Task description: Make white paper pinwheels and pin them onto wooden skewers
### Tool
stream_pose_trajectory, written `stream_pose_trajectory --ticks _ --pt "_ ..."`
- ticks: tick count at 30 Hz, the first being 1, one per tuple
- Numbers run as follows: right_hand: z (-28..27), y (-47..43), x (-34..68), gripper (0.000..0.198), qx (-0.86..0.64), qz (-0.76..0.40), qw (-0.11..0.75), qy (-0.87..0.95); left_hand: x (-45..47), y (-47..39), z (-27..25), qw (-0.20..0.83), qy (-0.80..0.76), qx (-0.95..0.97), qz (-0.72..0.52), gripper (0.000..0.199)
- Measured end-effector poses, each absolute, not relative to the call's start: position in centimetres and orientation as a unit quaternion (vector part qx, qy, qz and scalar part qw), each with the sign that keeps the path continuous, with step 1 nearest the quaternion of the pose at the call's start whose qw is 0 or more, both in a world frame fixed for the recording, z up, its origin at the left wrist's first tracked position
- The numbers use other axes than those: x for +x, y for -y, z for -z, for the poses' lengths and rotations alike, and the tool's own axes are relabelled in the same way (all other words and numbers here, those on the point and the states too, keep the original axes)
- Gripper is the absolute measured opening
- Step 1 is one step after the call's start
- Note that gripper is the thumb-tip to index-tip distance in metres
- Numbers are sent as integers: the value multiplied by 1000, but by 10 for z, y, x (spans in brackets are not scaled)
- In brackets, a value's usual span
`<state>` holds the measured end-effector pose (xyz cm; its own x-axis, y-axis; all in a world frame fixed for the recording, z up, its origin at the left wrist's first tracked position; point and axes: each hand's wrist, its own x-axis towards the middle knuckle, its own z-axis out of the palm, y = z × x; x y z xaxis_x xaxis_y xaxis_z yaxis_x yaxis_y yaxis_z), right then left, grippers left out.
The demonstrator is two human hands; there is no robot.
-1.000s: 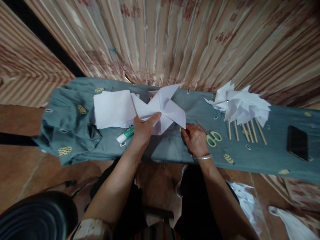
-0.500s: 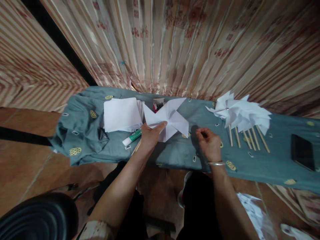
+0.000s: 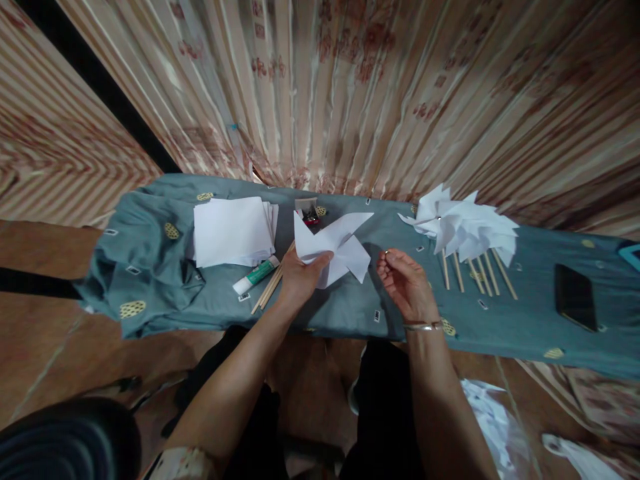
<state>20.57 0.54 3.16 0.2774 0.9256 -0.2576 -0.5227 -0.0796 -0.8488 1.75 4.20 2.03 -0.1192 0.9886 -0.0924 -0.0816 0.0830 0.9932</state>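
My left hand (image 3: 301, 277) is closed on a white paper pinwheel (image 3: 345, 250), its thumb pressed on the centre where the folded tips meet. To the right of it, my right hand (image 3: 407, 283) is raised palm inward, pinching a small shiny thumbtack (image 3: 387, 253) between thumb and forefinger. A gap separates that hand from the pinwheel's blades. Behind the pinwheel stands a small open box (image 3: 307, 204) with dark and red bits inside. Several wooden sticks (image 3: 270, 288) lie beside my left wrist, next to a green and white glue stick (image 3: 256, 276).
A stack of white paper (image 3: 233, 230) lies on the left of the cloth-covered bench (image 3: 325, 313). Several finished pinwheels on sticks (image 3: 475, 227) overlap on the right. Farther right is a black phone (image 3: 575, 297). A black stool (image 3: 70, 440) and plastic bags (image 3: 493, 420) are below.
My right hand has turned palm inward, bringing the thumbtack into sight. The pinwheel has tilted in my left hand. The whole view has shifted slightly.
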Motion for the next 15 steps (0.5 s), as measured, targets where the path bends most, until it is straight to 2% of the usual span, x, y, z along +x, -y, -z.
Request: stream_pose_trajectory --ticks 4,7,11,15 --pt "-36 -1 197 15 -515 -487 645 285 17 -42 -18 504 -524 451 -518 19" --pt "-40 7 183 9 -563 -381 617 397 19 -40 -19 504 -523 448 -522 17" --pt "-43 20 161 7 -615 -214 507 566 23 -37 -20 502 -528 447 -519 14" --pt "-40 22 148 13 -604 -110 428 663 25 -35 -23 509 -516 452 -520 12"
